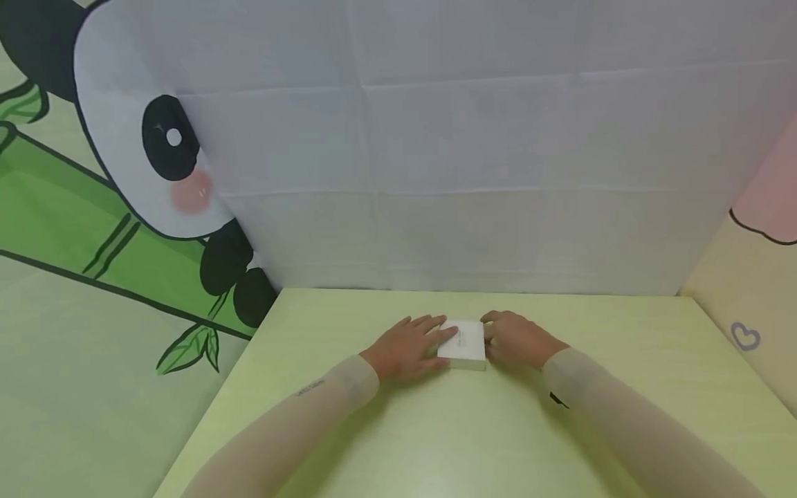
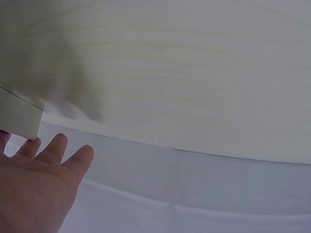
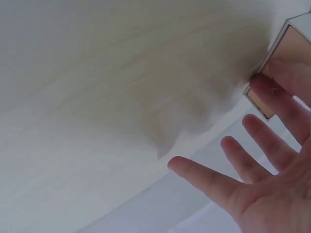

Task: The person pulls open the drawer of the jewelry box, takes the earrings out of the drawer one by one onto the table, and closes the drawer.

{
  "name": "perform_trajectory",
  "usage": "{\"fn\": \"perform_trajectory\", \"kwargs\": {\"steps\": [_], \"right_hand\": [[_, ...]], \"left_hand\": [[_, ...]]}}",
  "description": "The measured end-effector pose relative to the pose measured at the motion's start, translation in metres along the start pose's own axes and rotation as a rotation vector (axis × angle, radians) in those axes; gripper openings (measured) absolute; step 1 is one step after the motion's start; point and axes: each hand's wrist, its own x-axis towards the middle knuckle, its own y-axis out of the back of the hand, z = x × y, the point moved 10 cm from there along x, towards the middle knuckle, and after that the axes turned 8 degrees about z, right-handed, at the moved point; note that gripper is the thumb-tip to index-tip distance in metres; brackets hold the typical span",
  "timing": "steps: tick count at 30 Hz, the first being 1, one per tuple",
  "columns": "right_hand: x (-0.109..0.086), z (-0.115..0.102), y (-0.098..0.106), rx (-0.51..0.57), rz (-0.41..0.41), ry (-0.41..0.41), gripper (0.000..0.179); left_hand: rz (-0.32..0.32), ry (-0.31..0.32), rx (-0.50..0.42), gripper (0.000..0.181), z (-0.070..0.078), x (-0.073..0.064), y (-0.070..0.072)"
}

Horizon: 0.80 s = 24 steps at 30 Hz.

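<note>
A small flat white box (image 1: pixel 461 346) with faint print on top lies on the table. My left hand (image 1: pixel 407 348) holds its left part, index finger across the top and thumb at the near edge. In the left wrist view the left fingertips (image 2: pixel 58 139) reach beside the box (image 2: pixel 19 116). My right hand (image 1: pixel 518 339) is at the box's right end. The right wrist view has its thumb and index finger close together at a brownish, pale-edged end face of the box (image 3: pixel 301 34), while the other fingers spread away. What lies between thumb and index is hidden.
The pale yellow table (image 1: pixel 436 443) meets a creased white backdrop (image 1: pixel 467 235) behind the hands. A panda and bamboo print (image 1: pixel 156 221) covers the left side. On the right hangs a cream and pink printed sheet (image 1: pixel 753 290).
</note>
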Motion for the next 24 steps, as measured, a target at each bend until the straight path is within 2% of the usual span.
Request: {"fn": "perform_trajectory", "kwargs": {"steps": [3, 7, 9, 13, 24], "right_hand": [[0.004, -0.001, 0.001, -0.028, -0.03, 0.015, 0.015], [0.009, 0.0, 0.005, -0.065, 0.017, 0.045, 0.009], [0.011, 0.003, 0.008, -0.087, 0.049, 0.04, 0.004], [0.015, 0.007, 0.011, -0.137, 0.089, -0.004, 0.011], [0.02, 0.003, 0.016, -0.2, 0.072, -0.03, 0.013]], "left_hand": [[-0.004, 0.015, -0.016, 0.074, 0.0, 0.001, 0.001], [-0.011, 0.027, -0.012, 0.074, 0.0, 0.004, 0.003], [-0.015, 0.028, -0.004, 0.075, 0.001, 0.006, 0.004], [-0.023, 0.02, 0.016, 0.075, 0.002, 0.007, 0.007], [-0.023, 0.026, 0.014, 0.075, 0.002, 0.008, 0.009]]}}
